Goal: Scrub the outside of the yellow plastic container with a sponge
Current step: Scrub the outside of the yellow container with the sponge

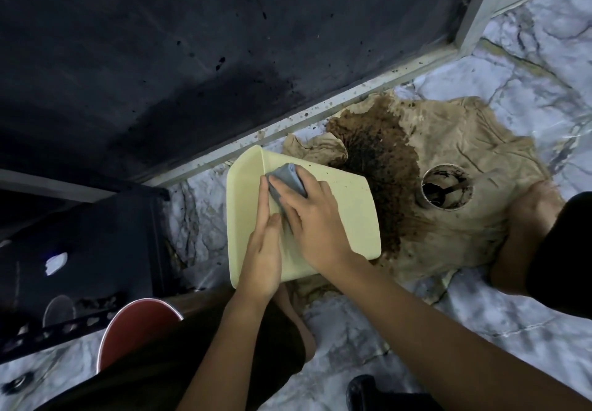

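A pale yellow plastic container (349,218) lies tipped on its side over a marble floor, its outer wall facing up. My right hand (315,221) presses a grey sponge (288,181) against that outer wall near the rim. My left hand (261,256) lies flat along the container's near-left rim, fingers straight and pressed on it, steadying it. The sponge is partly hidden under my right fingers.
A stained beige cloth (464,167) with dark grounds spreads to the right, with a round metal can (447,187) standing on it. My knee (528,237) rests at the cloth's right edge. A red-lined bucket (137,327) and a dark rack (80,250) stand at left. A dark panel (192,58) rises behind.
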